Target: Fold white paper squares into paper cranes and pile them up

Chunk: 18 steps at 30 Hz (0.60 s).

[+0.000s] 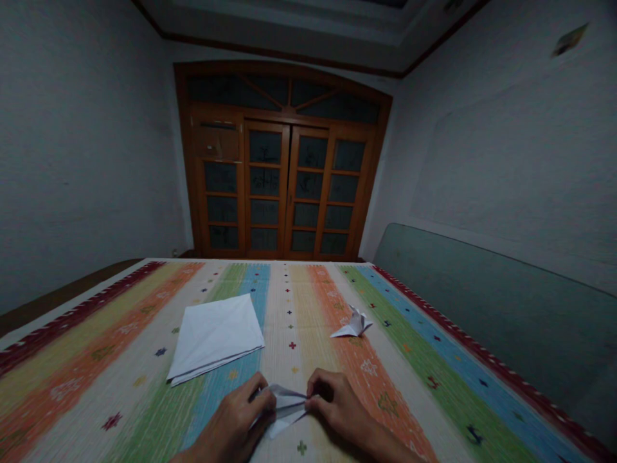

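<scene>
A small folded piece of white paper (289, 406) is held between my two hands, just over the striped cloth near the table's front. My left hand (245, 411) grips its left side with thumb and bent fingers. With thumb and forefinger, my right hand (340, 402) pinches the pointed right end. Layers of the paper stand slightly apart between the hands; its far left part is hidden by my left fingers. Ahead and to the right, a finished-looking folded paper bird (355, 323) rests on the cloth. A stack of white paper sheets (216, 334) lies ahead to the left.
A colourful striped tablecloth (308, 289) covers the table. Along the right side stands a pale greenish panel (482, 289). Wooden doors with glass panes (289, 186) close off the far wall, and bare wood (58, 299) shows at the table's left edge.
</scene>
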{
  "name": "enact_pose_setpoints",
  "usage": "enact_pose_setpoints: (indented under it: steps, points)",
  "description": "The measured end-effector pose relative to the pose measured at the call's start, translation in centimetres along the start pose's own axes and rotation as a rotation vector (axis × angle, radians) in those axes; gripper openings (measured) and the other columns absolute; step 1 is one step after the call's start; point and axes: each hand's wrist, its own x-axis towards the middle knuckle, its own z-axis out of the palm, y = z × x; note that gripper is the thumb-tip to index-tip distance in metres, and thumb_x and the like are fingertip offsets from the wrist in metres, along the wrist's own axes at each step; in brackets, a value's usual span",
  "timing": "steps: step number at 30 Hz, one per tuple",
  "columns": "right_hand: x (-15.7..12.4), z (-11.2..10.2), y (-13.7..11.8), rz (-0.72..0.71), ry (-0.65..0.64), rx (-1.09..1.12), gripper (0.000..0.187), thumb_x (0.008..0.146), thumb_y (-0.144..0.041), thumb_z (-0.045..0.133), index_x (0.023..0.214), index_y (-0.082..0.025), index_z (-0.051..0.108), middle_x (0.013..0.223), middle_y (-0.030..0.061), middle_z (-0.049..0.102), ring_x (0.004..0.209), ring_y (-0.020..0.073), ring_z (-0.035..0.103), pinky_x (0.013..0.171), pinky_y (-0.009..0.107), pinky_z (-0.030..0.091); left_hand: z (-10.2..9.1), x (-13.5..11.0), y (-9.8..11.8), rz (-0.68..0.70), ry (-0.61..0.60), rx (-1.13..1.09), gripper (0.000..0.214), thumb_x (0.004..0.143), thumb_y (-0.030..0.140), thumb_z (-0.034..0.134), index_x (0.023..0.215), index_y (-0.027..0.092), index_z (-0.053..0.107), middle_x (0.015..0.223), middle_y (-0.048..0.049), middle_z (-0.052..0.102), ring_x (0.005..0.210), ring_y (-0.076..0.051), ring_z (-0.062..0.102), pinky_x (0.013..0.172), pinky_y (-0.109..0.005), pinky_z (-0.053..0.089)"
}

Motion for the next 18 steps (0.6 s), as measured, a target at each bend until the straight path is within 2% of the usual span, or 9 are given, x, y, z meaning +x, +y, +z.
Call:
enact_pose_setpoints:
  steps: [5, 9, 14, 18]
  points:
    - [-0.2, 0.1, 0.3, -0.077, 0.059, -0.048, 0.013, 0.071, -0.007, 0.062, 0.073, -0.018, 0.070, 0.069, -0.0001, 0.069, 0.066, 0.0165, 0.062, 0.063, 0.023, 0.045, -0.2, 0.3, 0.3, 0.081, 0.058, 0.070, 0.021, 0.107, 0.019, 0.041, 0.096, 0.023, 0.058, 0.092, -0.0064, 0.065, 0.075, -0.020, 0.065, 0.065, -0.024, 0.053]
    - [-0.6, 0.1, 0.7, -0.185, 0.120, -0.087, 0.023, 0.079, -0.010, 0.066, 0.098, -0.020, 0.073, 0.081, 0.0028, 0.074, 0.074, 0.0192, 0.069, 0.067, 0.026, 0.052, -0.5, 0.6, 0.5, 0.169, 0.132, 0.133, 0.035, 0.112, 0.022, 0.030, 0.093, 0.021, 0.059, 0.079, -0.0049, 0.064, 0.066, -0.020, 0.060, 0.057, -0.026, 0.048]
    - [-0.7, -0.1, 0.5, -0.530, 0.148, -0.208, 0.020, 0.087, -0.005, 0.061, 0.090, -0.020, 0.073, 0.080, 0.0056, 0.074, 0.074, 0.0192, 0.070, 0.067, 0.026, 0.052, -1.1, 0.5, 0.6, 0.284, 0.221, 0.245, 0.037, 0.111, 0.015, 0.031, 0.100, 0.018, 0.066, 0.089, -0.0080, 0.071, 0.076, -0.022, 0.062, 0.070, -0.033, 0.054]
    - [-0.6, -0.4, 0.4, -0.768, 0.214, -0.286, 0.023, 0.093, -0.004, 0.056, 0.101, -0.020, 0.071, 0.080, 0.0069, 0.072, 0.071, 0.0187, 0.066, 0.063, 0.026, 0.050, -1.3, 0.4, 0.5, 0.329, 0.248, 0.326, 0.041, 0.112, 0.014, 0.029, 0.100, 0.016, 0.068, 0.098, -0.0102, 0.073, 0.086, -0.024, 0.063, 0.076, -0.037, 0.056]
